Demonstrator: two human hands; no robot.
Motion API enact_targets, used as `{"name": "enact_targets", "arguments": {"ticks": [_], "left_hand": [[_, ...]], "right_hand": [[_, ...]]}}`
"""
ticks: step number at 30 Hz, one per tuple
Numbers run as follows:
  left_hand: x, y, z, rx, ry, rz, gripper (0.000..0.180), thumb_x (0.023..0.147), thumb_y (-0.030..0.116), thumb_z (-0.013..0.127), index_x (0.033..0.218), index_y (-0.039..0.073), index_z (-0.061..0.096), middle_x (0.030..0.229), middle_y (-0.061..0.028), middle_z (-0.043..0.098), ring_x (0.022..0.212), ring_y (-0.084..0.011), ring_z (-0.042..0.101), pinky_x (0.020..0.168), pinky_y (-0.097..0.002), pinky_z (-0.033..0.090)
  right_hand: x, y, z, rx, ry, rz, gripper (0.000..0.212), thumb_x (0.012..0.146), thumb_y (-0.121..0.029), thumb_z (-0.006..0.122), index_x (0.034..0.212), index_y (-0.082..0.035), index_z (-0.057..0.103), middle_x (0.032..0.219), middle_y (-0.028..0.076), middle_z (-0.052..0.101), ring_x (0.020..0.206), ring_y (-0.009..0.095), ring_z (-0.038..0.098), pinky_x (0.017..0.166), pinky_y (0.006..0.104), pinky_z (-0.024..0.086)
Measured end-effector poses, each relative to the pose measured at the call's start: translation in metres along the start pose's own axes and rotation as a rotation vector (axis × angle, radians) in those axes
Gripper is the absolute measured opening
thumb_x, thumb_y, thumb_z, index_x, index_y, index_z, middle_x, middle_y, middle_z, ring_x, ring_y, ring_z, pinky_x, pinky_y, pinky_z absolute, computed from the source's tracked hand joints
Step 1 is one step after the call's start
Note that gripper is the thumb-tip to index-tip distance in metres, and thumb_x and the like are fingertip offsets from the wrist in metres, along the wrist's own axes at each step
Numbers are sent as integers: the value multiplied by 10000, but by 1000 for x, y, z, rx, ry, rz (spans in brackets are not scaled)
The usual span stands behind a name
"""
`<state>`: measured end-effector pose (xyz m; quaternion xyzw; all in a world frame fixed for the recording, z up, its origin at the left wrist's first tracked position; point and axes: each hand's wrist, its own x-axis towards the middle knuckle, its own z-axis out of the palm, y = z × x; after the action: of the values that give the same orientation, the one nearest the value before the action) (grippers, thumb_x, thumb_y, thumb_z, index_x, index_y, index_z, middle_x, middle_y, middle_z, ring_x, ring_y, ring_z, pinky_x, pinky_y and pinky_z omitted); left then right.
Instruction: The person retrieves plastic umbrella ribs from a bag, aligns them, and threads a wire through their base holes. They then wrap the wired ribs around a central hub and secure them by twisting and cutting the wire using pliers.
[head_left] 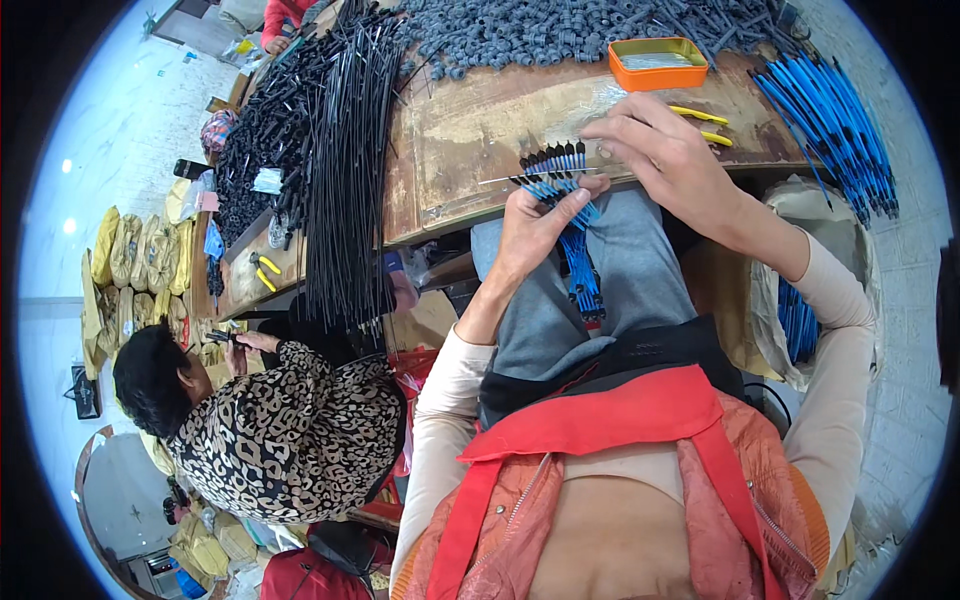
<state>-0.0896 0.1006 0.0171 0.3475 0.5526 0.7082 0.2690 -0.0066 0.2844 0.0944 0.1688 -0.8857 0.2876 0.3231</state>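
Observation:
My left hand (543, 218) is closed around a bundle of thin blue cables (580, 268) with black ends, held over my lap at the table's front edge. The cables' upper ends fan out side by side above my fingers, and a thin, pale straight rod (497, 181) lies across them. My right hand (662, 150) hovers just right of the fanned ends, thumb and fingertips drawn together. Anything between those fingertips is too small to make out. Behind that hand, yellow-handled pliers (712, 137) lie on the worn wooden table (460, 130).
An orange tin (658, 79) stands beyond my right hand, before heaped grey plastic fittings (540, 35). More blue cables (835, 130) lie far right. Long black cables (345, 170) hang over the table edge at left, near a seated co-worker (290, 430). A sack (865, 235) stands right.

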Motion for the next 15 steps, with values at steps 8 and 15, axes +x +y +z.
{"name": "enact_targets", "arguments": {"ticks": [8, 15], "left_hand": [[1, 3, 2, 6, -17, 18, 221, 940, 76, 579, 1113, -53, 622, 1101, -176, 671, 1062, -259, 643, 937, -366, 512], [3, 1, 3, -15, -18, 9, 220, 935, 63, 584, 1118, -54, 619, 1093, -168, 675, 1061, -260, 644, 934, -364, 513]], "right_hand": [[2, 1, -4, -145, 9, -138, 253, 804, -43, 613, 1055, -10, 627, 904, 118, 548, 883, 295, 574, 766, 388, 469], [-3, 8, 0, -65, 6, -103, 267, 797, -11, 577, 1060, -7, 620, 927, 123, 544, 900, 302, 569, 789, 383, 474]]}}
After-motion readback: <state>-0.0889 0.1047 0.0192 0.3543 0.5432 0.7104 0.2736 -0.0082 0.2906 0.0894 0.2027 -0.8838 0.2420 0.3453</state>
